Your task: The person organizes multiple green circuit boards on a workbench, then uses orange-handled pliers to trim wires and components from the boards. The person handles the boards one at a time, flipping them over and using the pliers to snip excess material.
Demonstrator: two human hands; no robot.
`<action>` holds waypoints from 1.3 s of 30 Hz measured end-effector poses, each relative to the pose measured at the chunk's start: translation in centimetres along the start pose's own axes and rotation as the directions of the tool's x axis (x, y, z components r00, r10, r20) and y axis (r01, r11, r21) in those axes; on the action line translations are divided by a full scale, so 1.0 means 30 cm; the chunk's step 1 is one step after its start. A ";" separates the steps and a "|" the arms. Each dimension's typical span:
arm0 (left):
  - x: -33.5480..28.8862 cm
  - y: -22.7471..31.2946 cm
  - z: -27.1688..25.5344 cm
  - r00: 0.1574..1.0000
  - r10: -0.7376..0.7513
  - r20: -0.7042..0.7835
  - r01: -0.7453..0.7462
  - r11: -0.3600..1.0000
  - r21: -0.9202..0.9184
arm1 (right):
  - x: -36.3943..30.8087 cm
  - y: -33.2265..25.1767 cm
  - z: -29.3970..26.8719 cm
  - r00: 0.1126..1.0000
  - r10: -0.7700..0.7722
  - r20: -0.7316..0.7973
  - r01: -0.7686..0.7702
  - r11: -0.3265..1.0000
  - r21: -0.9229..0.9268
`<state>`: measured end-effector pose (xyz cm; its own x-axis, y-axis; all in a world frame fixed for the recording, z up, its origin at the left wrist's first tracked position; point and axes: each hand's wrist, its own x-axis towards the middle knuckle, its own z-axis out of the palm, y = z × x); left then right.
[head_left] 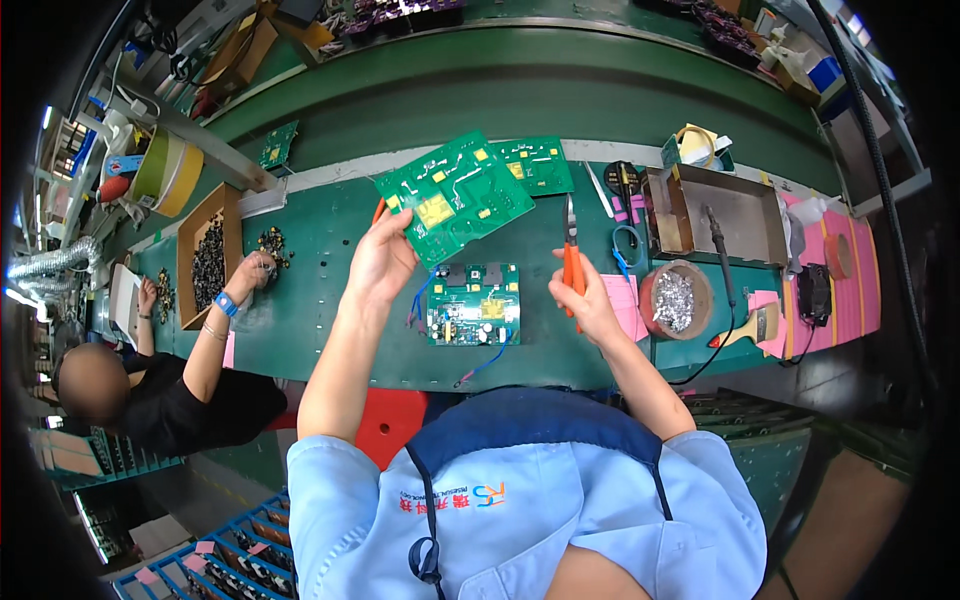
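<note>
Left grip: left hand [383, 255] holding the green circuit board [455, 200] by its near left corner, fingers partly hidden behind it.
Held board: raised over the middle of the counter [290, 320], tilted, the face with solder traces and yellow patches toward the wearer; long axis slants from near left to far right.
Right grip: right hand [588, 300] wrapped around the handles of the orange-handled pliers [573, 265].
Pliers: right of the held board, apart from it; long axis runs near to far, tips toward the counter's far edge; tip gap too small to tell.
Populated board [475, 305]: flat toward the counter's near edge, components up, blue wires at its left and near sides.
Far board [545, 165]: by the far edge, partly behind the held one.
Right end: round tub [699, 325] of silvery bits, metal tray [660, 215], soldering iron [717, 240].
Left end: co-worker's hand [258, 270] at a pile of small dark parts [275, 243].
</note>
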<state>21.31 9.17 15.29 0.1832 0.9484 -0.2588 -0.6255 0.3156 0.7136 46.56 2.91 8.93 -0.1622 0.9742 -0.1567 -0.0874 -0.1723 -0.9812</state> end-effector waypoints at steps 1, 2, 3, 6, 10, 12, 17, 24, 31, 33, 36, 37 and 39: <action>-0.008 -0.008 0.004 1.000 0.003 0.005 -0.003 1.000 -0.015 | -0.011 -0.008 0.000 1.000 -0.002 0.007 0.002 0.999 -0.042; -0.012 -0.016 0.007 1.000 0.006 0.010 -0.006 1.000 -0.029 | -0.021 -0.017 0.000 1.000 -0.003 0.014 0.005 0.996 -0.084; -0.015 -0.024 0.013 1.000 0.009 0.014 -0.008 0.999 -0.044 | -0.027 -0.021 0.000 1.000 -0.005 0.021 0.007 0.992 -0.126; -0.028 -0.046 0.037 0.999 0.041 -0.008 -0.042 0.997 -0.062 | -0.044 -0.007 -0.010 0.997 -0.071 0.011 0.071 0.961 -0.268; -0.037 -0.079 0.049 0.997 0.072 -0.032 -0.074 0.993 -0.090 | -0.052 -0.070 -0.008 1.000 -0.010 0.017 0.016 0.918 -0.396; -0.027 -0.096 0.031 0.999 0.035 -0.031 -0.039 0.990 -0.135 | -0.051 -0.051 -0.006 0.981 -0.194 -0.013 0.169 0.880 -0.445; -0.027 -0.100 0.035 0.999 0.011 -0.036 -0.017 0.981 -0.191 | -0.043 -0.062 0.000 0.950 -0.305 -0.066 0.229 0.825 -0.516; -0.039 -0.089 0.040 1.000 0.011 0.001 -0.011 0.970 -0.241 | -0.037 -0.058 -0.002 0.955 -0.289 -0.068 0.215 0.829 -0.516; -0.038 -0.089 -0.016 0.999 -0.033 0.043 0.045 0.946 -0.322 | -0.021 -0.042 -0.017 0.998 -0.042 -0.055 0.030 0.981 -0.191; -0.044 -0.090 -0.028 0.997 -0.039 0.070 0.060 0.943 -0.326 | -0.014 -0.030 -0.025 0.997 -0.057 -0.043 0.050 0.987 -0.150; -0.051 -0.092 -0.049 0.996 -0.031 0.090 0.059 0.942 -0.332 | -0.010 -0.056 -0.010 0.999 -0.029 -0.041 0.028 0.999 -0.021; -0.055 -0.093 -0.055 0.995 -0.036 0.097 0.066 0.941 -0.331 | -0.012 -0.067 -0.001 0.999 -0.008 -0.044 0.010 0.999 0.034; -0.063 -0.094 -0.059 0.995 -0.037 0.094 0.066 0.941 -0.332 | -0.014 -0.068 0.002 0.999 0.014 -0.040 -0.012 0.999 0.042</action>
<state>21.40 6.42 12.61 0.2765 0.9350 -0.2223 -0.8285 0.3491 0.4378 46.73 2.85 11.01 -0.1240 0.9768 -0.1743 -0.1269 -0.1898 -0.9736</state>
